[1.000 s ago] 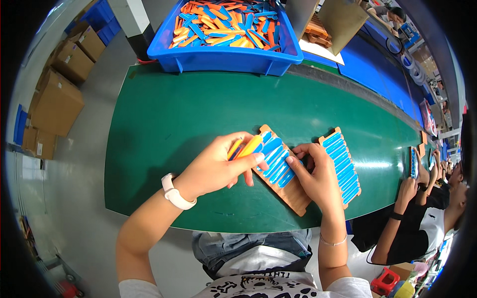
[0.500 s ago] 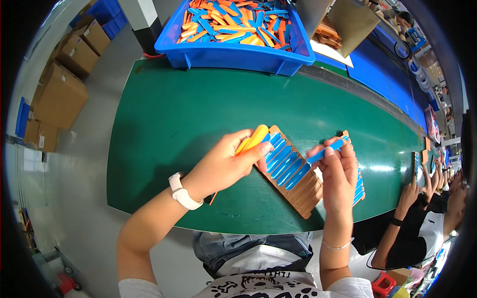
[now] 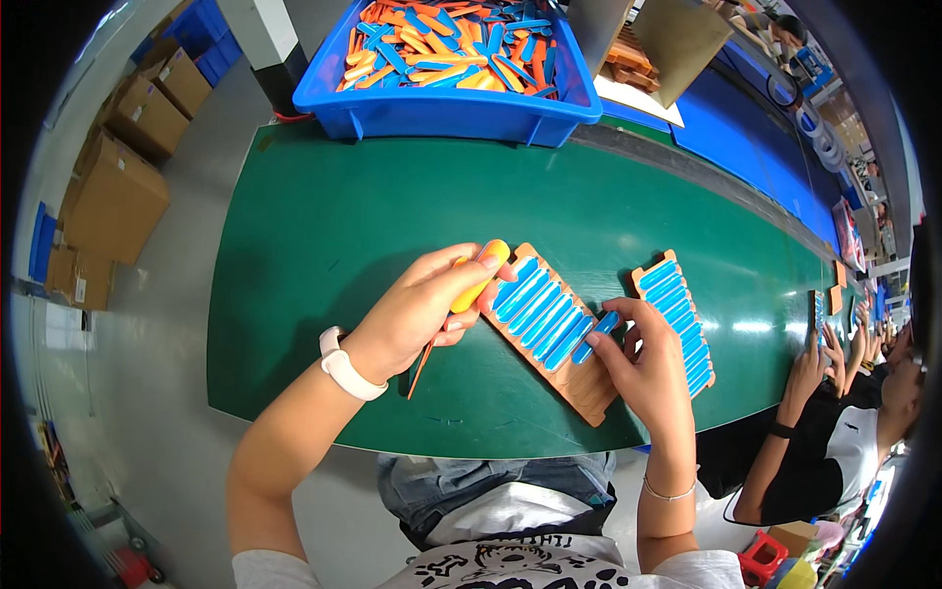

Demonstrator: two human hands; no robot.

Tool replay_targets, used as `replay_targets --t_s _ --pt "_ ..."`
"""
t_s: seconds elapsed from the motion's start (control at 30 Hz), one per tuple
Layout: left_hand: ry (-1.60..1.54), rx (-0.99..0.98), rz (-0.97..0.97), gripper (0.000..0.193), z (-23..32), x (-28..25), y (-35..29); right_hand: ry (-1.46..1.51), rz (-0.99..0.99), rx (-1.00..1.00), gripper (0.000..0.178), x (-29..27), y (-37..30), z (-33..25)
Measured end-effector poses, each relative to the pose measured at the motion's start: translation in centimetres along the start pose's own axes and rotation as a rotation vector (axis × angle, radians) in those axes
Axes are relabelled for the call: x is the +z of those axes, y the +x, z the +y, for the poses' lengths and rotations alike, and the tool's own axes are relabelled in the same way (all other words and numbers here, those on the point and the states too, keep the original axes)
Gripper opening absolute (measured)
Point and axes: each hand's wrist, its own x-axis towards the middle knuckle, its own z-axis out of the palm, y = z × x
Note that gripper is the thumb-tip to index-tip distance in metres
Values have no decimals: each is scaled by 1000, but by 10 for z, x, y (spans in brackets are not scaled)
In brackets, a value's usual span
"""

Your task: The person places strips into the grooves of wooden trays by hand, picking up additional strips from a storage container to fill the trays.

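My left hand (image 3: 417, 299) is closed around a yellow strip-shaped piece (image 3: 485, 275) with rounded ends; a thin orange edge of something pokes out below the palm. Its fingertips are beside the upper left edge of a brown slotted tray (image 3: 581, 395). Glossy blue strips (image 3: 542, 316) lie side by side in that tray's upper slots, while its lower slots are bare. My right hand (image 3: 650, 358) pinches a blue strip (image 3: 596, 337) between thumb and fingers, low over the tray beside the last blue one. A second brown tray (image 3: 640, 270) full of blue strips lies to the right.
A large blue bin (image 3: 446, 113) heaped with orange and blue strips stands at the far side of the green table (image 3: 324, 216). At the right, a co-worker's hands (image 3: 814, 363) handle another tray. Cardboard boxes (image 3: 118, 196) stand on the floor at left.
My right hand has lowered the blue strip from above the gap between the trays onto the left tray. My left hand has shifted slightly left, its yellow piece now more upright.
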Motion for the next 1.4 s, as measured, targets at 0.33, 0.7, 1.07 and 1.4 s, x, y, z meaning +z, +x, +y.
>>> replay_targets --t_s 0.33,0.7,1.07,1.4 --pt "363 177 -67 25 -2 11 -6 303 3 -183 23 5 6 -28" --pt "282 109 -115 34 2 9 -7 730 280 -161 5 -2 7 -18" --pt "245 67 13 32 0 11 -5 -416 195 -400 28 14 -60 1" --pt "280 69 -38 26 1 15 -8 -188 251 -375 24 4 -39 -23"
